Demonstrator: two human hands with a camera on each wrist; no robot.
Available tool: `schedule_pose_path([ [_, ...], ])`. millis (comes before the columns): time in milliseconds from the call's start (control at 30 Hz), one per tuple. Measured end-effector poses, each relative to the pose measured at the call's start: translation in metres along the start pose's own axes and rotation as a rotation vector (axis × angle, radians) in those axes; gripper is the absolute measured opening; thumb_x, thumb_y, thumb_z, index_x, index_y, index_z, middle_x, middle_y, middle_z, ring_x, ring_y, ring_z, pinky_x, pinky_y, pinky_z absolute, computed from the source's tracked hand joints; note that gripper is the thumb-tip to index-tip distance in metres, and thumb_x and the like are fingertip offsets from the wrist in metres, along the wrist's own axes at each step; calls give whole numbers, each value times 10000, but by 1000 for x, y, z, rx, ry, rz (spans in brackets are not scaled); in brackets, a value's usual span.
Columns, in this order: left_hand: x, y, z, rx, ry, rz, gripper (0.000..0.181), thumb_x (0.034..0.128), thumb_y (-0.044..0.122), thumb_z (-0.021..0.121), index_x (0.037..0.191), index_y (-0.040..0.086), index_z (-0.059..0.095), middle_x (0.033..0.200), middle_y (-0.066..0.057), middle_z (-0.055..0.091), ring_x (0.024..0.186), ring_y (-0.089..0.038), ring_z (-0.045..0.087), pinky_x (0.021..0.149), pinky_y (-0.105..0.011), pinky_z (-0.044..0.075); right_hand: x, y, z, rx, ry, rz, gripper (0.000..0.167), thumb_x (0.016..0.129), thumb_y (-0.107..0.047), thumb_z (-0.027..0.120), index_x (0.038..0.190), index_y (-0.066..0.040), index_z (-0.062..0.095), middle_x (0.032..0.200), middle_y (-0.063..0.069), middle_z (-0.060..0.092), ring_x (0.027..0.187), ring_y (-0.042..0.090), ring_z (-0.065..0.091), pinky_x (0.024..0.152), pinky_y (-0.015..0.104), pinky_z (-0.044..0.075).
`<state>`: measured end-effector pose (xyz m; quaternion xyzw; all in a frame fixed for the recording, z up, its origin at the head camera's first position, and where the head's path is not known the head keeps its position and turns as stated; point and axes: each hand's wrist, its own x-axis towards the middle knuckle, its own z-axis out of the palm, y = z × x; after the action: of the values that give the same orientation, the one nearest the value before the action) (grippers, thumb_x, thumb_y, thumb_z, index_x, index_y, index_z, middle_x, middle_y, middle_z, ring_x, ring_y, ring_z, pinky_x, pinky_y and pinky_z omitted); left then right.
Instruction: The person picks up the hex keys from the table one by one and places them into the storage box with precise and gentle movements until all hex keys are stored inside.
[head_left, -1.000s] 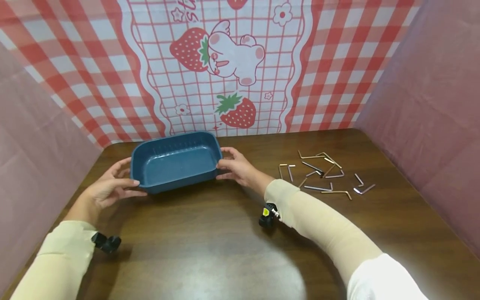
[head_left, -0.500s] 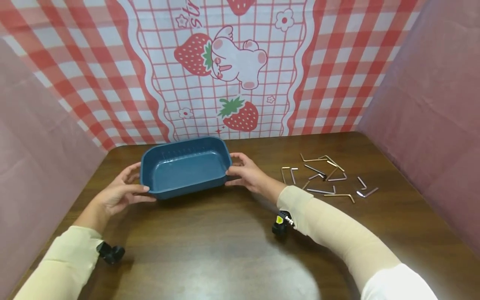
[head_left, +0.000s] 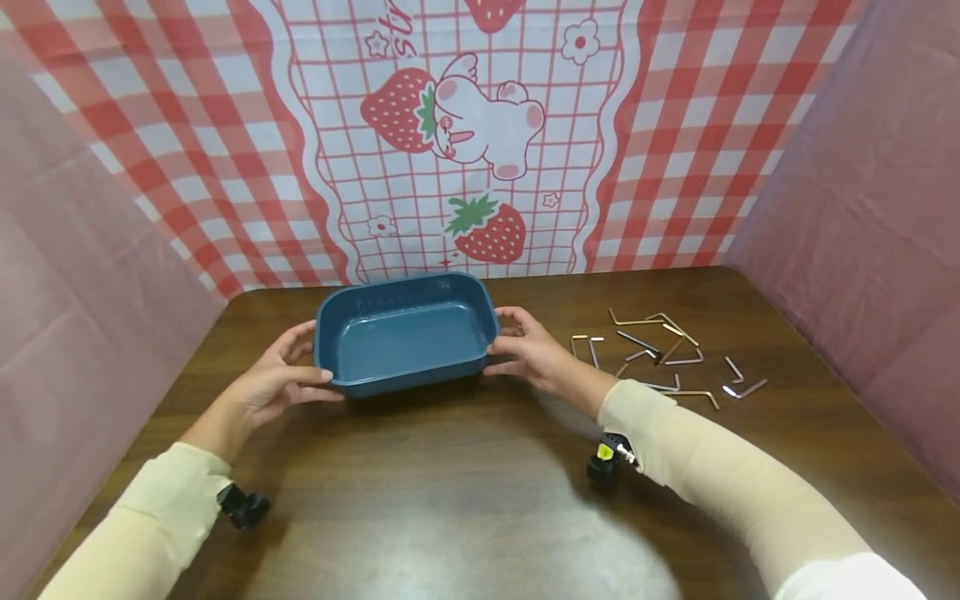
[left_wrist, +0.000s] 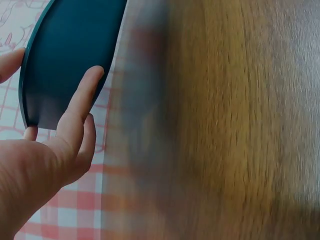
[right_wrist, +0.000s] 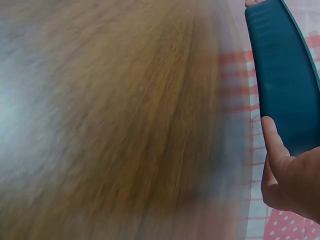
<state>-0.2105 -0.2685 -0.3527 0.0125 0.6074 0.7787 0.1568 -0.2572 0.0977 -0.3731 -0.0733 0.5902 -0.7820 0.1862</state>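
A blue rectangular tray (head_left: 412, 340) with rounded corners and nothing inside is held between both hands, tilted so its inside faces me. At its left end, my left hand (head_left: 279, 382) grips it, thumb on the near rim and fingers at the side and beneath. My right hand (head_left: 534, 354) holds the opposite end in much the same way. The left wrist view shows the tray's outer wall (left_wrist: 70, 60) off the tabletop, with a finger stretched along its underside. In the right wrist view, fingers (right_wrist: 272, 137) support the lower edge.
Several L-shaped hex keys (head_left: 690, 392), some silver and some brass-coloured, lie scattered on the wooden table (head_left: 442, 483) to the right. A red-and-white checked cloth (head_left: 690, 158) hangs behind, and pink cloth (head_left: 847, 208) walls both sides.
The tray has moved to the right in both hands, closer to the hex keys. The head view has shifted slightly. Both grips look the same, and the hex keys lie as before.
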Motion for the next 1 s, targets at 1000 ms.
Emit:
schedule_pose_path([
  [1000,38,-36,59,7,-25,-47,878,798,-202,547,1547,105,206,1462,-235,245,1009,-359,572,804,-630,517,-55,4,-59,-5,76,5,598,846,107,490,1389,-5,264,1206,229,372,902,221,563,860,561,533],
])
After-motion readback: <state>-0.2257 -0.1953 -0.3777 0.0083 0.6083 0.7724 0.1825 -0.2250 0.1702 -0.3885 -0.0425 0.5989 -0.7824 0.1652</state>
